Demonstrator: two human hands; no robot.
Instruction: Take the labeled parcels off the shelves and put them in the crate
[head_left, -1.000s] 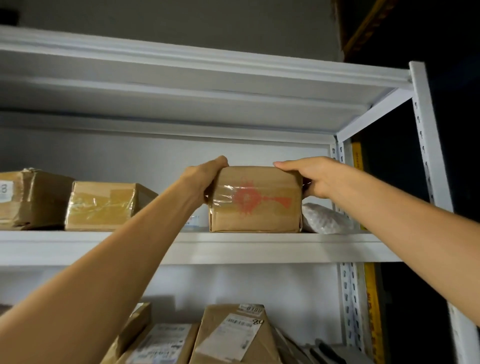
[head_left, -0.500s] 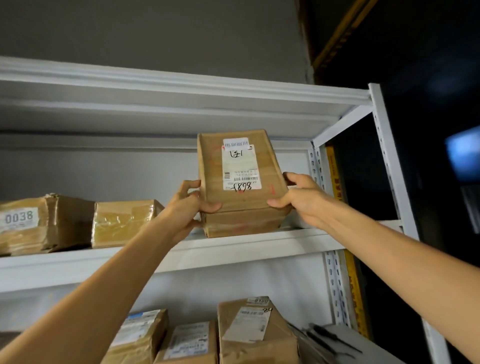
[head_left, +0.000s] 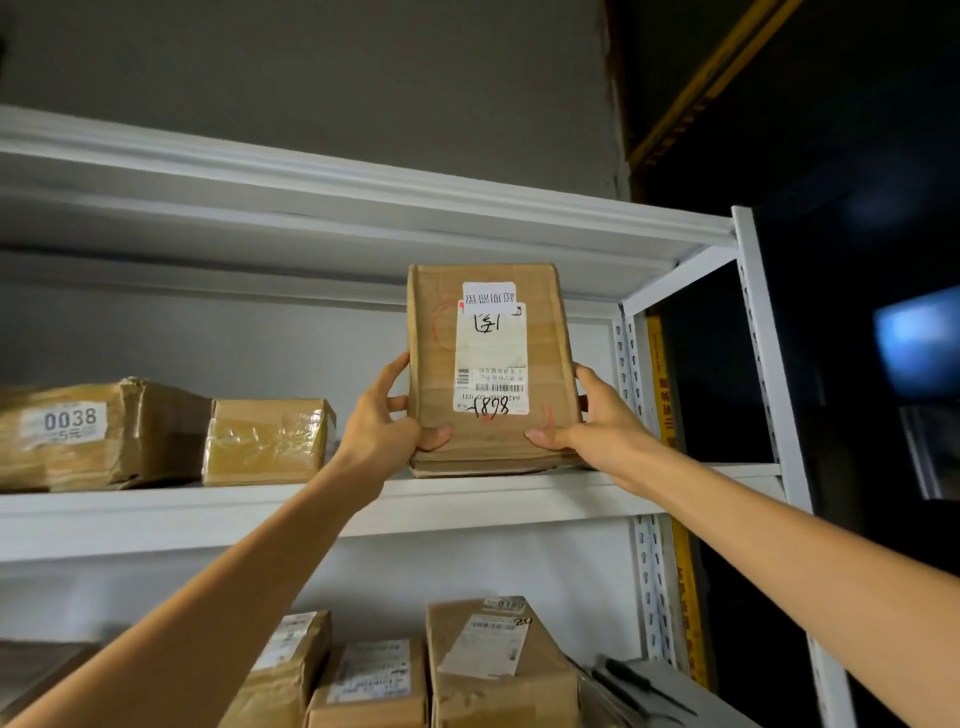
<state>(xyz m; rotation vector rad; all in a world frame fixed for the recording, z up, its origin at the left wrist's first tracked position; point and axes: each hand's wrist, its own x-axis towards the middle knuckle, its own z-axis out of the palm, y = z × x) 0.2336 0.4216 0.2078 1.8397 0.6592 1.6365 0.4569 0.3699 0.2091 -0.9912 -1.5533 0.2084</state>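
A brown cardboard parcel (head_left: 493, 441) with a white shipping label and handwritten numbers is tipped up so its labelled face looks at me. Its lower edge is at the front lip of the upper shelf (head_left: 467, 499). My left hand (head_left: 387, 421) grips its left side and my right hand (head_left: 592, 421) grips its right side, thumbs on the front face. No crate is in view.
Two taped cardboard boxes, one marked 0038 (head_left: 78, 436) and a smaller one (head_left: 265, 441), sit on the same shelf to the left. Several labelled parcels (head_left: 498, 660) lie on the shelf below. A white upright post (head_left: 769, 364) bounds the rack on the right.
The parcel went from lying flat on the shelf to tipped up with its label facing me. Both hands shifted from its top corners to its lower sides.
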